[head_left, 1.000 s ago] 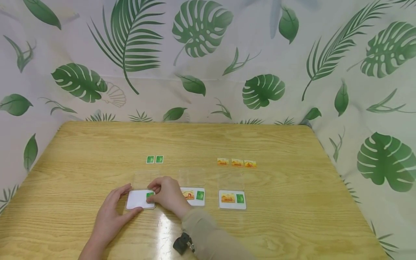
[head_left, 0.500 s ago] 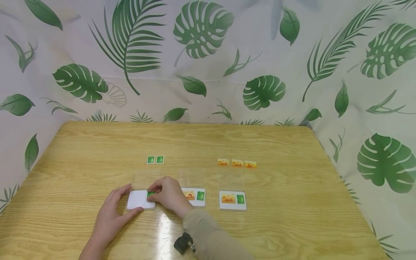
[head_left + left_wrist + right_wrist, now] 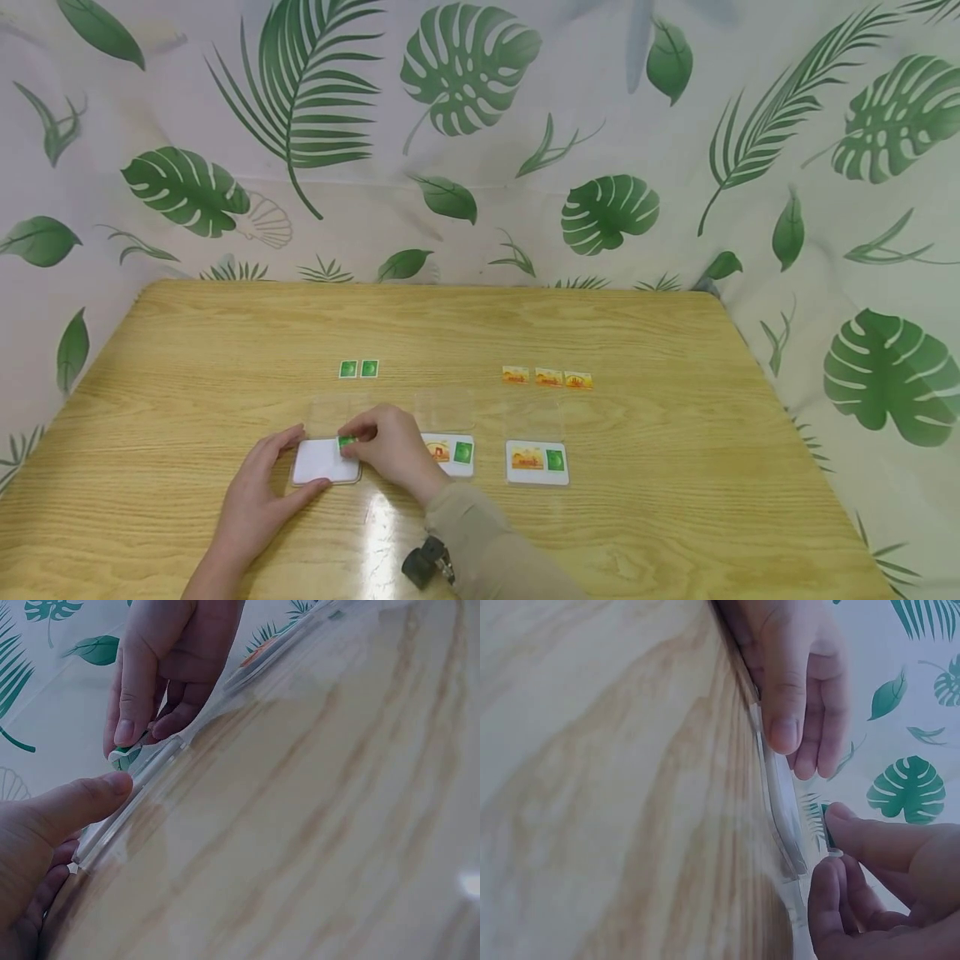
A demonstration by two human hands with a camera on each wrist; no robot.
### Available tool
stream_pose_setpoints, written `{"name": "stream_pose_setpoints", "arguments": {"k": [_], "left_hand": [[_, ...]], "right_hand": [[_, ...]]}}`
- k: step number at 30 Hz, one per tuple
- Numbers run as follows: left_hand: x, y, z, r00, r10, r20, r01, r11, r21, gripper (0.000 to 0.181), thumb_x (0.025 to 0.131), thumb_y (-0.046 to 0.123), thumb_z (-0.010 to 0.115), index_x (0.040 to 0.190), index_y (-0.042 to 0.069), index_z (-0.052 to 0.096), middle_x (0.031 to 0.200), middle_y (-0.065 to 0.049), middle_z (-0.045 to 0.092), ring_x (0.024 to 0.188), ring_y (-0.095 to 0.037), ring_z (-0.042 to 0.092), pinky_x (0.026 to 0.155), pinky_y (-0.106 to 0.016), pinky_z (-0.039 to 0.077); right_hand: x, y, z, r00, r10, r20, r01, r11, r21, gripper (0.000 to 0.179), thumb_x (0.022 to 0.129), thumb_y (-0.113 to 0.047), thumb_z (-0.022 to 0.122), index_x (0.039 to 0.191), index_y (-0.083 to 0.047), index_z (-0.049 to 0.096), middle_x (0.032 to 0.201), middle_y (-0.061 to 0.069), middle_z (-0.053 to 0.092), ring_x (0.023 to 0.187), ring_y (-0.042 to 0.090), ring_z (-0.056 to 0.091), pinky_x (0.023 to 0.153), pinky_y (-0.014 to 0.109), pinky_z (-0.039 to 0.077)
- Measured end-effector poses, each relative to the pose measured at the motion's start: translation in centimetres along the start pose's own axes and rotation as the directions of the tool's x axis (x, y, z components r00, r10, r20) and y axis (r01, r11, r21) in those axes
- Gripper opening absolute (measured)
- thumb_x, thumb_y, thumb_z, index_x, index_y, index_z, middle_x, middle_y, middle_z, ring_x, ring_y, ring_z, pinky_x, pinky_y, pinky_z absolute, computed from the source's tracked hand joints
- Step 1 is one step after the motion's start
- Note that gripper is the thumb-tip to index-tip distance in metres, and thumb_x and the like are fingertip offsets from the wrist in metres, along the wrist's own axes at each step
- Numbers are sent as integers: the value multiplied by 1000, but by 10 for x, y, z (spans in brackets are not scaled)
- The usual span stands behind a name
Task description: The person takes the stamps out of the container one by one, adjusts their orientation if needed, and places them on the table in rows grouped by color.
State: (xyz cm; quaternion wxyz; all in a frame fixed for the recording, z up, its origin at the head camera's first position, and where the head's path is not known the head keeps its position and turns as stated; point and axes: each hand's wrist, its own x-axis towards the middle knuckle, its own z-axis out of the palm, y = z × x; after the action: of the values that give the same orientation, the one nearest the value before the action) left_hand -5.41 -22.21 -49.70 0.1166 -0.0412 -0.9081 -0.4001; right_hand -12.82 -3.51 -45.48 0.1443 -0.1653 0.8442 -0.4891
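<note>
A white card lies in a shallow clear plastic case at the left of the row. My left hand holds this case, with the thumb at its near edge and the fingers at its far left. Over the card's upper right corner, my right hand pinches a small green stamp between thumb and forefinger. The stamp looks slightly curled and clear of the card in the left wrist view. To the right, a middle card, partly behind the right hand, and a right-hand card each bear an orange and a green stamp.
Two green stamps lie farther back on the wooden table. Three orange stamps lie back right. Faint clear lids stretch behind the cases. A leaf-print cloth hangs beyond the table.
The green stamp has come up off the card's right end, pinched in my right hand, which rose slightly. My left hand has kept its place on the case.
</note>
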Motion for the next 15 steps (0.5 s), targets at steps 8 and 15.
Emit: {"name": "stream_pose_setpoints", "arguments": {"k": [8,15], "left_hand": [[1,0,0,1000,2,-5,-2,1000,5,71,70,23,86,129,4,52,122,-10,56,113,-26,50,98,-52,39],[1,1,0,1000,1,-8,-1,1000,2,71,70,22,86,129,3,51,121,-10,57,113,-27,50,97,-53,39]], "right_hand": [[2,3,0,999,36,-32,-31,987,156,21,76,-6,80,95,-9,74,78,-6,62,71,2,53,64,17,48],[5,2,-4,990,139,-33,-119,929,350,25,76,-2,78,100,-7,72,84,-5,63,77,7,58,67,19,52]]}}
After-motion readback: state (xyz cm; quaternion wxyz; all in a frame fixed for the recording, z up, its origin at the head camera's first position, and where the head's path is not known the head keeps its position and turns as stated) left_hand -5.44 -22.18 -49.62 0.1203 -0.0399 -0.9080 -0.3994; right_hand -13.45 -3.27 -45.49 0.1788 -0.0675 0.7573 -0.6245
